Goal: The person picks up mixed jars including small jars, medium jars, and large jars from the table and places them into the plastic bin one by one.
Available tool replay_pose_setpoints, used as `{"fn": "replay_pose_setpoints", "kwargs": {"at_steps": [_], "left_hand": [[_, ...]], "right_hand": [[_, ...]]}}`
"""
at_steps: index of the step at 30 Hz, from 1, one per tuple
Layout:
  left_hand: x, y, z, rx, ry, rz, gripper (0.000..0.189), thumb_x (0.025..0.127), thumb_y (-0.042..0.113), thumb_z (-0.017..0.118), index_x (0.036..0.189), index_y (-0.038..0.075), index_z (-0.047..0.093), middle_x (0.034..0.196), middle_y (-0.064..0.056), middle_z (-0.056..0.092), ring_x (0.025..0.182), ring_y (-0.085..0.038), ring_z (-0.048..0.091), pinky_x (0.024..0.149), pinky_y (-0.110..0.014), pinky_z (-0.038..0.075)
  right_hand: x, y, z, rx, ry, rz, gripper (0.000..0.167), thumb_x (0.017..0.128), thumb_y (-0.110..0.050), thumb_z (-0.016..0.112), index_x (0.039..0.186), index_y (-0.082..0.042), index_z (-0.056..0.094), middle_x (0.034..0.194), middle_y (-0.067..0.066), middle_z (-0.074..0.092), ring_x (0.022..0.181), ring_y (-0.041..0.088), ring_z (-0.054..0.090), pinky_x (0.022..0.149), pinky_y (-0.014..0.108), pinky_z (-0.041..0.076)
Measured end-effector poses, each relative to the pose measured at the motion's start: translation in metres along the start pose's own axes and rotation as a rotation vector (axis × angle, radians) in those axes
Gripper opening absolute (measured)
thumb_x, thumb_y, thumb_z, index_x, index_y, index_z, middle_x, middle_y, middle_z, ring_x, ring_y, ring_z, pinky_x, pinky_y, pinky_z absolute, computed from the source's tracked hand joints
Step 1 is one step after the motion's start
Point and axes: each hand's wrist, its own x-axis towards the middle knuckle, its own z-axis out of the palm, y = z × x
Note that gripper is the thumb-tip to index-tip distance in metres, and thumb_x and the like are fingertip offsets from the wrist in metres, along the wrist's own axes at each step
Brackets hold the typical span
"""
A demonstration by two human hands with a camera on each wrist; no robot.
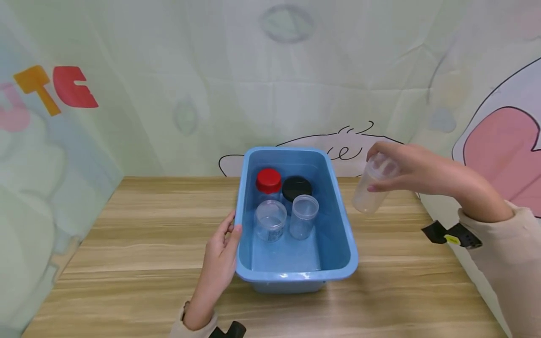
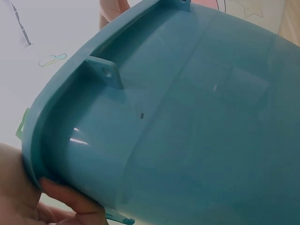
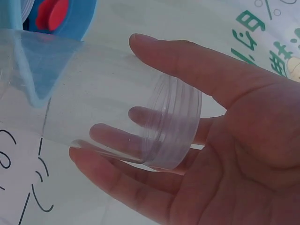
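Observation:
My left hand (image 1: pixel 220 253) grips the left rim of a blue plastic bin (image 1: pixel 338 263); the left wrist view shows fingers (image 2: pixel 75 199) curled under its edge. To the right of the bin, my right hand (image 1: pixel 416 169) holds a clear plastic jar (image 1: pixel 367 197), tilted, above the wooden table. In the right wrist view, thumb and fingers surround the jar's threaded end (image 3: pixel 176 124). Inside the bin stand a red-lidded jar (image 1: pixel 268 182), a black-lidded jar (image 1: pixel 297 188), a wide clear jar (image 1: pixel 270 221) and a narrower clear jar (image 1: pixel 303 218).
The bin stands on a wood-grain table (image 1: pixel 139 263). A printed cloth backdrop (image 1: pixel 169 117) with cartoon drawings and coloured letters rises behind the table and along its sides.

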Motion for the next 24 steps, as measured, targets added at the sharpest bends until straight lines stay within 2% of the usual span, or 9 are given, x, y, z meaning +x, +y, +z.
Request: {"fn": "replay_pose_setpoints", "kwargs": {"at_steps": [12,18,24], "left_hand": [[0.0,0.0,-0.001,0.002,0.002,-0.008,0.048,0.108,0.018,0.045,0.15,-0.005,0.038,0.106,-0.018,0.053,0.075,-0.017,0.056,0.067,-0.024,0.052],[0.001,-0.001,-0.001,0.001,0.004,-0.006,0.047,0.108,0.018,0.045,0.15,-0.005,0.038,0.106,-0.018,0.053,0.073,-0.016,0.055,0.066,-0.024,0.052],[0.001,-0.001,0.0,-0.004,0.001,-0.007,0.047,0.108,0.018,0.045,0.149,-0.004,0.039,0.106,-0.021,0.052,0.072,-0.016,0.054,0.064,-0.026,0.051]], "right_hand": [[0.008,-0.02,0.004,0.011,-0.036,-0.078,0.052,0.085,-0.032,0.082,0.122,-0.007,0.055,0.109,0.005,0.065,0.096,0.021,0.064,0.081,0.041,0.053],[0.014,-0.031,0.008,-0.026,-0.059,-0.123,0.051,0.086,-0.036,0.08,0.122,-0.009,0.055,0.108,0.004,0.066,0.095,0.02,0.065,0.078,0.039,0.056],[0.02,-0.042,0.016,-0.004,-0.085,-0.154,0.046,0.086,-0.029,0.081,0.12,-0.011,0.056,0.107,0.003,0.066,0.094,0.021,0.065,0.078,0.039,0.056]]}}
